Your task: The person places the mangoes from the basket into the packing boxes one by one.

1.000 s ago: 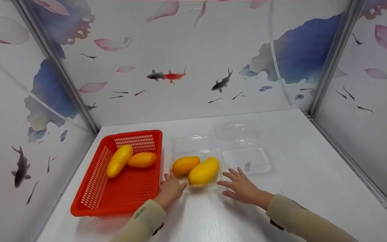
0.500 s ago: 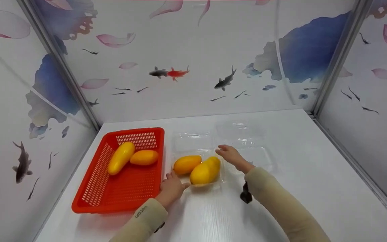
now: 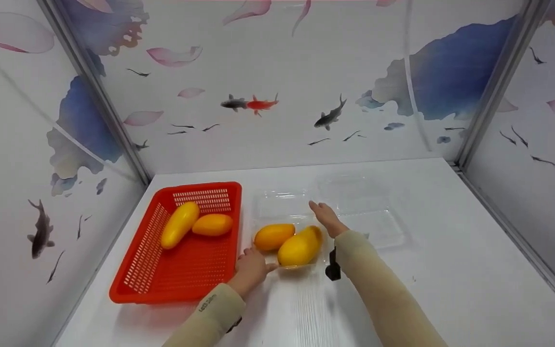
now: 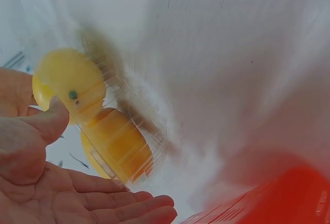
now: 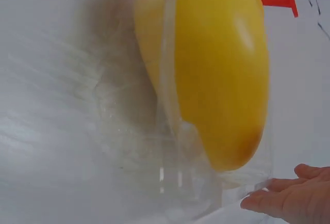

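One plump, oval, orange-yellow fruit (image 3: pixel 274 236) and one larger, mango-shaped, yellow fruit (image 3: pixel 300 246) sit in front of you, side by side in the near half of an open, clear plastic hinged container (image 3: pixel 282 205). On the cuff of your beige left sleeve (image 3: pixel 217 313) there is small dark lettering (image 3: pixel 208 302), too blurred to read.

A second ago your right hand (image 3: pixel 326 218) was spread beside the container's near right side; now it is farther from you, next to the far half, fingers extended and clasping nothing. Your left hand (image 3: pixel 250 270) has stayed at the near left corner, thumb and fingers apart around it; you hold nothing there, and whether either hand touches the plastic cannot be told for certain.

The red, slotted plastic basket (image 3: pixel 188 270) on your left has kept its long yellow fruit (image 3: pixel 181 225) and shorter orange fruit (image 3: pixel 212 225). A second clear plastic container (image 3: pixel 376 226) lies open on your right.
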Motion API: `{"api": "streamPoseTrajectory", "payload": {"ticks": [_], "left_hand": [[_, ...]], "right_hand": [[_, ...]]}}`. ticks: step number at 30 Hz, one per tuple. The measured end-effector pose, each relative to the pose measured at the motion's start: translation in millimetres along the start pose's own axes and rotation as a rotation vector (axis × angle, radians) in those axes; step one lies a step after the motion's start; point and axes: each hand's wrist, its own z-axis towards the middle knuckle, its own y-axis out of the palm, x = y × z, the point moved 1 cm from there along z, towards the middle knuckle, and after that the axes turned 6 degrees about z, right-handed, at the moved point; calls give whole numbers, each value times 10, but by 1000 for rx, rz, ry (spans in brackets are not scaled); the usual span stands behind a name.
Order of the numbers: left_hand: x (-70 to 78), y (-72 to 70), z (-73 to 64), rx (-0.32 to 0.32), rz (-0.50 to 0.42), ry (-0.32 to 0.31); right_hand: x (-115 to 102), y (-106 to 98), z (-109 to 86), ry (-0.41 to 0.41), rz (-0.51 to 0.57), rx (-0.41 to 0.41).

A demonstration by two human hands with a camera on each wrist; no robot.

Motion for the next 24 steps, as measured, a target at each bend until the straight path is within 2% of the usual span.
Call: {"api": "streamPoseTrajectory", "payload": {"ticks": [5,11,17,20,24], "left_hand": [[10,-5,-17,18,16,13],[22,-12,-14,13,-26,27],[16,-12,-19,5,-44,35],[20,-17,-21,24,-8,54],[27,-20,-16,47,28,69]], "right_hand": [[40,-50,83,6,95,-10],[52,-116,129,6,156,-24],[45,-167,91,-72,225,-26],[8,-184,41,-111,284,-24],[-8,-200,35,-136,352,22]]}}
